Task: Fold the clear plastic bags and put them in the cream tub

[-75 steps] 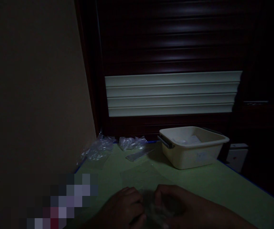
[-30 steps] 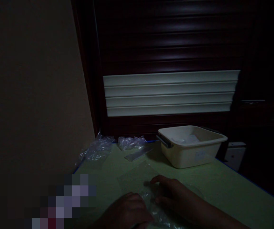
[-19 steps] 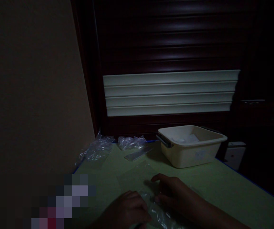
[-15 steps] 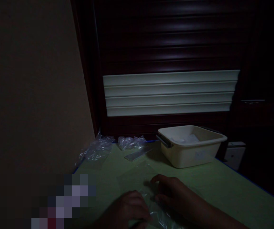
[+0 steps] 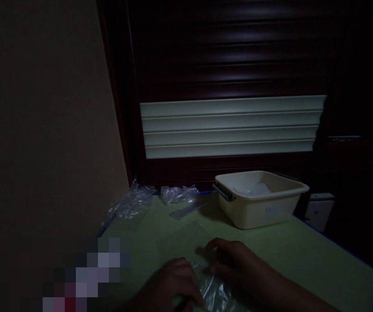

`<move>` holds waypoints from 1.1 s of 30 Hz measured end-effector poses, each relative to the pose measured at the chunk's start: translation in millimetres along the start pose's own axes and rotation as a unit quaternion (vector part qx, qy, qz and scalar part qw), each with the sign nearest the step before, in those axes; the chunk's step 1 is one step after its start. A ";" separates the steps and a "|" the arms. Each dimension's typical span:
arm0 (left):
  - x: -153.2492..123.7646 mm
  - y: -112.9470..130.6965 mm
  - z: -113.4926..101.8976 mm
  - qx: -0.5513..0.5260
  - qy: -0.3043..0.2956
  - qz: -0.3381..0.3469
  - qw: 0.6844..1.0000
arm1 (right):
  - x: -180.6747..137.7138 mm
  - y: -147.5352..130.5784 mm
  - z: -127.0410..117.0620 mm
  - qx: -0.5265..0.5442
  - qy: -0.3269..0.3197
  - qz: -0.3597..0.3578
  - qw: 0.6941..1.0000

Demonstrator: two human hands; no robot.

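My left hand [image 5: 176,281] and right hand [image 5: 235,264] both pinch the crinkled clear plastic bag [image 5: 214,290] low on the green bench [image 5: 303,255]; since a moment ago they have barely shifted, working its edge.

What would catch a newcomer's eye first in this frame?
The pale slatted band glowing on the dark shutter, then the cream tub at the back of the green table. Near the bottom edge, the left hand and right hand work a clear plastic bag.
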State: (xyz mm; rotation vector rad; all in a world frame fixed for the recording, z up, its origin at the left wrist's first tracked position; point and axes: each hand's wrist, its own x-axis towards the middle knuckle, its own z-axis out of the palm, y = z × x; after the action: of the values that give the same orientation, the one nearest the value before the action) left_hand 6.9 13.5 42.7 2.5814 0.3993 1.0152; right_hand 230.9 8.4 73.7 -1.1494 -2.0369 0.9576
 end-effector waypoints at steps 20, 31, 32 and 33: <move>5.5 21.5 -4.9 0.276 -0.107 0.011 0.955 | -9.1 -28.5 -2.6 -0.233 -0.070 -0.062 0.968; 1.4 14.9 -6.5 0.330 -0.049 0.048 0.941 | -8.4 -17.3 -3.4 -0.197 -0.042 -0.015 0.979; 1.4 15.2 -6.7 0.326 -0.050 0.039 0.943 | -8.1 -15.2 -3.2 -0.178 -0.043 -0.014 0.983; 1.5 15.6 -7.1 0.323 -0.047 0.035 0.945 | -7.7 -13.0 -3.0 -0.163 -0.042 -0.014 0.986</move>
State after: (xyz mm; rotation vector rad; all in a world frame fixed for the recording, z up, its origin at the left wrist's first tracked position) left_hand 5.0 1.5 54.8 3.2273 0.7202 0.8821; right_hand 230.8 -2.2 84.8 -1.2601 -2.3333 0.6850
